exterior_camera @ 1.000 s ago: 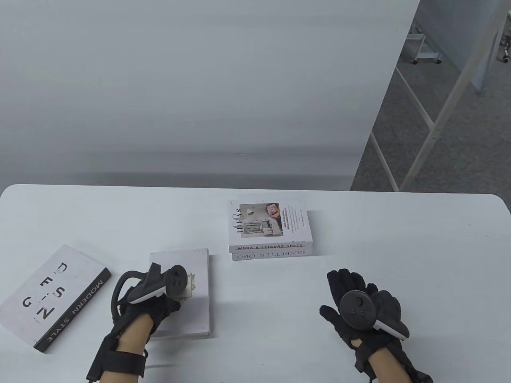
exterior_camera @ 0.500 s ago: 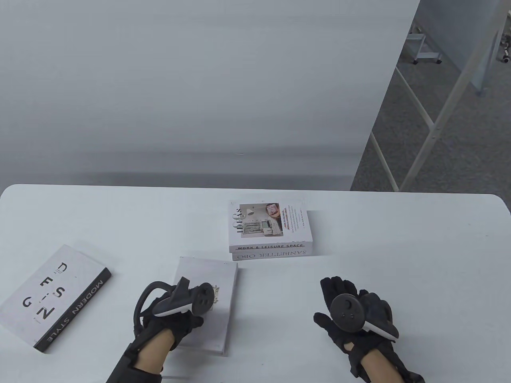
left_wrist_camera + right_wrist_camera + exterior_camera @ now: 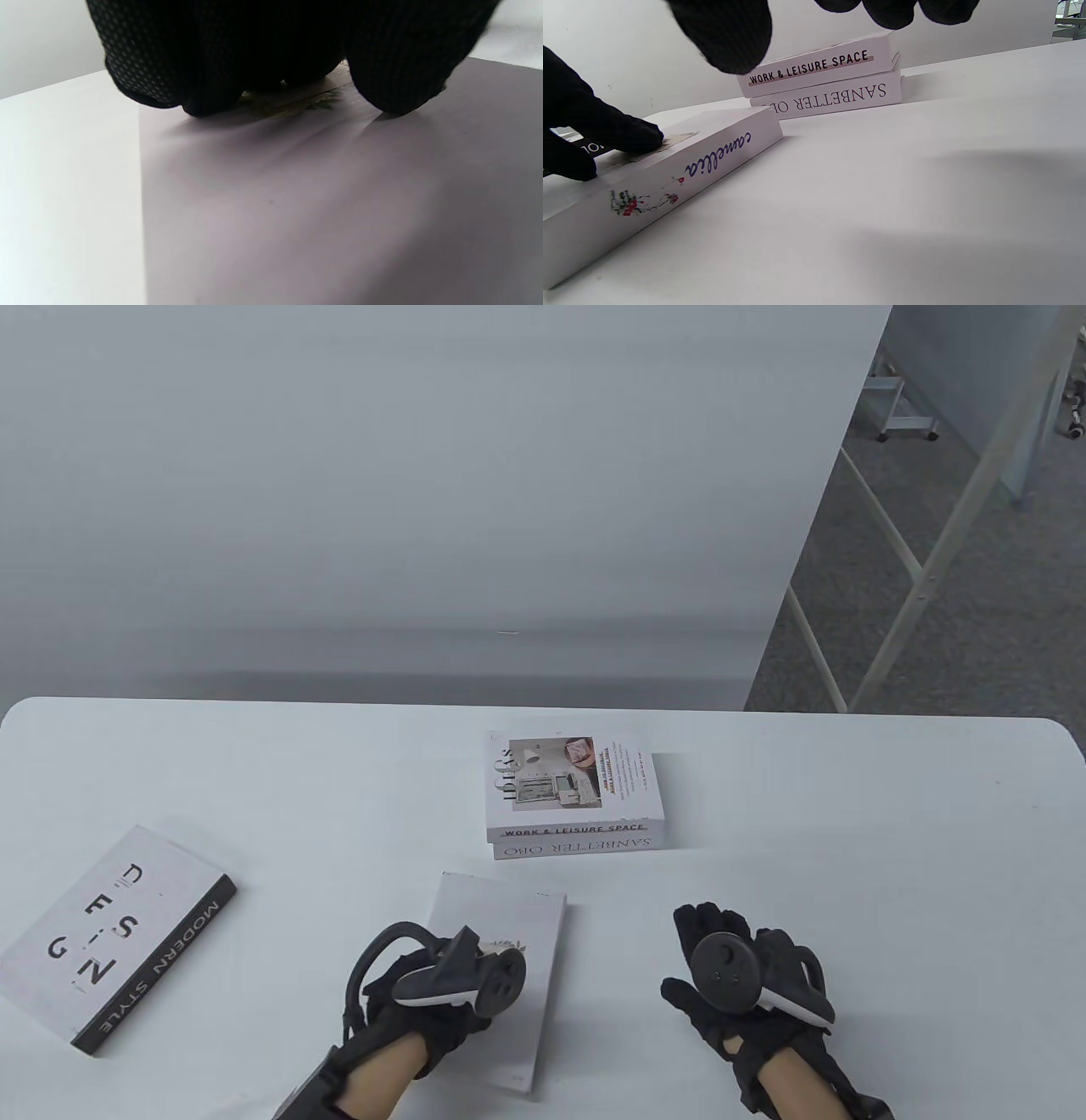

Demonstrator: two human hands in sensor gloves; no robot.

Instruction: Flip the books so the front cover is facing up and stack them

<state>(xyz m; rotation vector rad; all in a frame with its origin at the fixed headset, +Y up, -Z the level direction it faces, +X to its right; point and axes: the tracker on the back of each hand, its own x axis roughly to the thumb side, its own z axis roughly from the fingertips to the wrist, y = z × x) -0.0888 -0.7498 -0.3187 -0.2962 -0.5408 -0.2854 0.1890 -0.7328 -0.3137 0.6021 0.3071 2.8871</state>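
Observation:
A white book with "camellia" on its spine (image 3: 509, 929) lies flat near the table's front, tilted a little. My left hand (image 3: 441, 997) rests on its cover, and in the left wrist view the fingertips (image 3: 398, 84) press down on the cover (image 3: 318, 203). The right wrist view shows the spine (image 3: 712, 163) with my left fingers (image 3: 606, 133) on top. My right hand (image 3: 730, 976) is open and empty to the book's right, fingers spread. A stack of two books (image 3: 573, 797), "Work & Leisure Space" on "Sanbetter Oro", lies behind; it also shows in the right wrist view (image 3: 823, 72).
A larger book with a black "Modern Style" spine (image 3: 119, 937) lies at an angle at the front left. The white table (image 3: 848, 831) ends at a grey wall behind. Bare table lies between my right hand and the stack.
My left hand has slid the camellia book to the right and a little nearer, turning it slightly. My right hand has drifted a little left.

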